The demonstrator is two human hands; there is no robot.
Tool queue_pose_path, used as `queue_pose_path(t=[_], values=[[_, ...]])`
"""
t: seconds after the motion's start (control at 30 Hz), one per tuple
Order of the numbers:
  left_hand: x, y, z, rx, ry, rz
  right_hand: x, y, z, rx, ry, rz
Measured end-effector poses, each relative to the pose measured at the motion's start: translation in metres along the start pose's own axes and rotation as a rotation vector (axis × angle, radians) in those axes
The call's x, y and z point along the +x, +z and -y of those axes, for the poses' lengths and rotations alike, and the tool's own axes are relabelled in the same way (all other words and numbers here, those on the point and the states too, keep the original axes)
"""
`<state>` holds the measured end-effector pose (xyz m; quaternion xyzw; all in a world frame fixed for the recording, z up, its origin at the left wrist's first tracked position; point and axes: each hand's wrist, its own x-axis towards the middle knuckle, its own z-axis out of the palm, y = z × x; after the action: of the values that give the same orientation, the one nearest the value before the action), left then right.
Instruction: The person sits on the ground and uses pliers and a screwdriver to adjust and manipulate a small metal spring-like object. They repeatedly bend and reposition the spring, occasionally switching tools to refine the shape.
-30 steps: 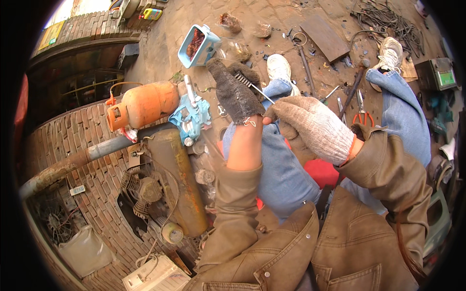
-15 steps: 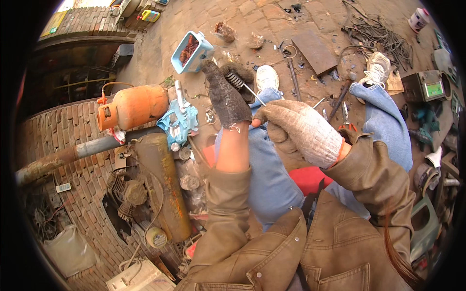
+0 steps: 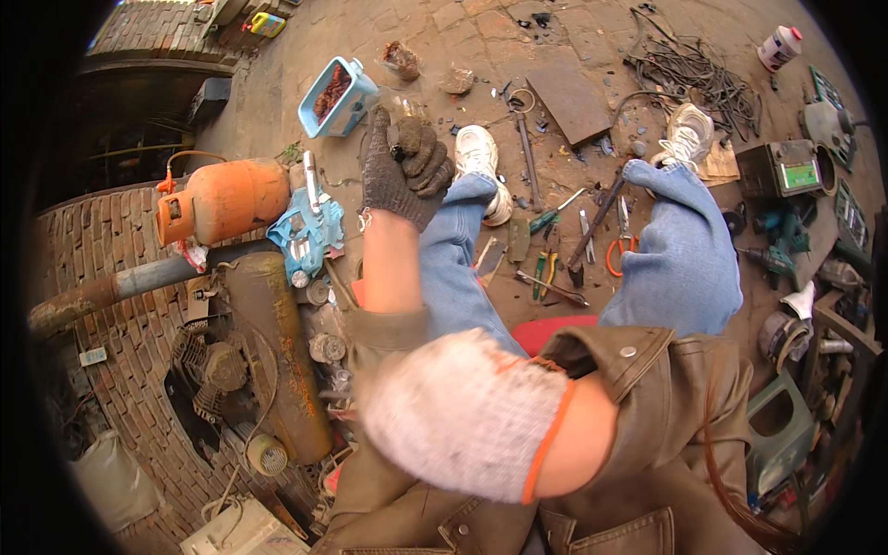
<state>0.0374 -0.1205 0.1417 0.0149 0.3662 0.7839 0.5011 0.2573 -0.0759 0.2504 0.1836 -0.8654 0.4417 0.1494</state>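
Head view: the left hand [image 3: 407, 172] curls closed, contents unclear; just far-left, the blue tub [image 3: 351, 113] stretches lengthwise from near-left to far-right. Whether the blurred right hand [image 3: 460, 416] grips anything, I cannot tell.

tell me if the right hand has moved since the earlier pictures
Yes: judged against the orange gas cylinder, the right hand has moved left and well down the picture.

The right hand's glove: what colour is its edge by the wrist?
Orange edge on the whitish glove, best seen in the head view.
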Motion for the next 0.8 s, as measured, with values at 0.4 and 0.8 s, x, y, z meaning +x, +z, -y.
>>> queue_pose_path(t=[0.4,0.8], values=[[0.004,0.007,0.01,0.014,-0.086,0.111,-0.099,-0.044,-0.041,0.049,0.447,-0.098],[0.001,0.018,0.017,0.423,0.169,-0.317,-0.039,-0.051,-0.048,0.2,0.321,-0.108]])
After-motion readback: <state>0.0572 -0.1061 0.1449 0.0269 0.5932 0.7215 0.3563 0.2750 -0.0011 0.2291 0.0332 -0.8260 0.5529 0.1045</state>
